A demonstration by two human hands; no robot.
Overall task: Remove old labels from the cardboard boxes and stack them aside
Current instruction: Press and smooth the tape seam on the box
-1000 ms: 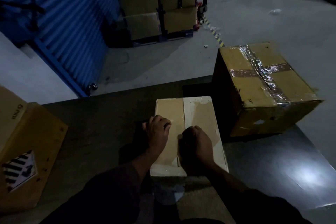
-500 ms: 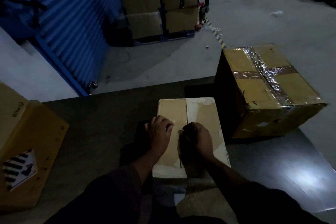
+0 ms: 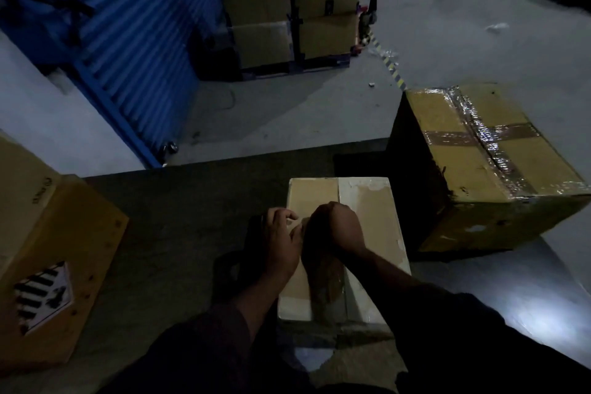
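Hands meet over the small cardboard box (image 3: 371,217) lying in the middle of the dark counter (image 3: 179,233) right before you: your left hand (image 3: 281,243) lies on its top with fingers curled loosely, while your right hand (image 3: 335,230) is fisted, its grip pinching a strip of tape (image 3: 329,281) along the box's centre seam. Off to your right sits a larger taped box (image 3: 486,163), and at your left a yellow box (image 3: 57,249) with a striped label (image 3: 43,294) on its side.

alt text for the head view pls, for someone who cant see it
In dim light, a left hand and a right hand work at the centre seam of a small cardboard box; a larger taped box sits to its right.
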